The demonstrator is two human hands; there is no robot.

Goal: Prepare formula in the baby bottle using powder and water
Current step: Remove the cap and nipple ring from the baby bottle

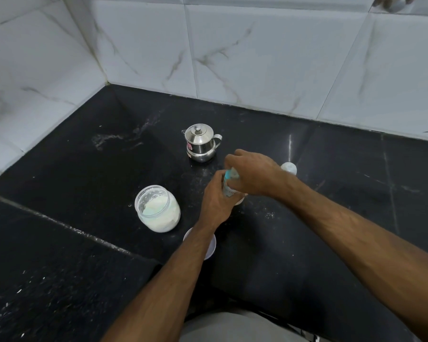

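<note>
The baby bottle (228, 184) stands upright on the black counter (89, 174), mostly hidden by both hands. My left hand (216, 202) wraps around its body. My right hand (253, 175) grips its teal top from above. To the left stands an open clear jar of white powder (158, 209). A small steel lidded water pot (201, 143) sits behind the bottle. A clear dome-shaped cap (289, 168) lies just right of my right hand.
A white round lid (211, 245) lies on the counter, partly under my left forearm. White marble-look tiled walls (232, 58) close the counter at the back and left. Powder specks dot the counter's near left part.
</note>
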